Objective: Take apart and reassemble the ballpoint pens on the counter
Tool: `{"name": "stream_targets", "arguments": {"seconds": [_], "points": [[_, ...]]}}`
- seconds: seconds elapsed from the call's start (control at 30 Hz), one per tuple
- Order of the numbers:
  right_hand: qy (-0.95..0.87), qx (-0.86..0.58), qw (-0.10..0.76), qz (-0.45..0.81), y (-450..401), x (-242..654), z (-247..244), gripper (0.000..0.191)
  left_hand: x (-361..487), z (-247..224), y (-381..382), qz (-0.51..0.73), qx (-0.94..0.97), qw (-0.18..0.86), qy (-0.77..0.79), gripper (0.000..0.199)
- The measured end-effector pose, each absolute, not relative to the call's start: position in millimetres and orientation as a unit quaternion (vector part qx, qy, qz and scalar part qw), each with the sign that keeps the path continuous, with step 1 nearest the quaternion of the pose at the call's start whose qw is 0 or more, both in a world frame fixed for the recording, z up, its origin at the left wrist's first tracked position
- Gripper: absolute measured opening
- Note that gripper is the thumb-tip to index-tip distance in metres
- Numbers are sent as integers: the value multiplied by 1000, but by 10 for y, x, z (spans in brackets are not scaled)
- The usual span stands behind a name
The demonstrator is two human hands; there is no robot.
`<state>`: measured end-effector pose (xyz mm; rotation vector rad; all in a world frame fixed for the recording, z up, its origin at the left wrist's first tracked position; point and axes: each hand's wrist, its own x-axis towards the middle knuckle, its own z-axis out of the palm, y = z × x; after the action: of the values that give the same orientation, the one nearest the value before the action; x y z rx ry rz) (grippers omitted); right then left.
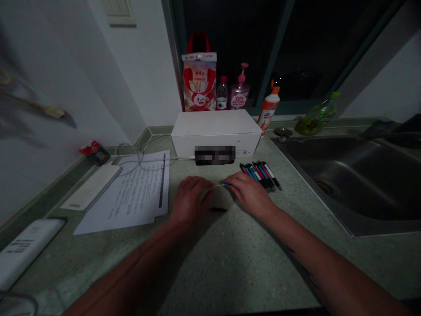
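Over the counter (226,259), my two hands are close together. A thin pale pen refill (217,186) spans the gap between them. My left hand (191,199) is closed around its left end, with the fingers somewhat blurred. At the other end, my right hand (249,192) pinches a small blue pen part (226,184) that meets the refill; whether the two are joined I cannot tell. A short black pen piece (218,210) lies on the counter beside my left hand. Right of my right hand, several pens (259,174) with blue, red, white and black parts lie in a row.
Behind the hands stand a white box (217,125) and a dark phone-like object (215,156) with a cable. Printed sheets (131,193) and a white power bank-like slab (92,186) lie left. A metal sink (355,175) is right; bottles (239,92) and a bag (199,83) line the window.
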<state>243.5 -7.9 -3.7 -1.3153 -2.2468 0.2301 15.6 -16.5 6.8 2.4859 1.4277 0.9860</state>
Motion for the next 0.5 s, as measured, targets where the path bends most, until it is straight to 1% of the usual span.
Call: {"name": "stream_targets", "arguments": {"seconds": [0.07,0.17,0.23,0.4,0.5], "points": [[-836,-478,256,84,-85,2425,-36,28,133,64,-130,308,809,34,500,18],[-845,-465,251,86,-91,2413,-31,28,122,51,-99,252,827,49,500,14],[-849,-462,241,83,-85,2423,-19,26,124,50,-95,231,835,62,495,15],[-823,-528,203,44,-22,2542,21,22,104,71,-94,219,821,83,521,15],[-812,-548,200,31,5,2596,29,19,109,64,-99,195,831,104,511,15]]}}
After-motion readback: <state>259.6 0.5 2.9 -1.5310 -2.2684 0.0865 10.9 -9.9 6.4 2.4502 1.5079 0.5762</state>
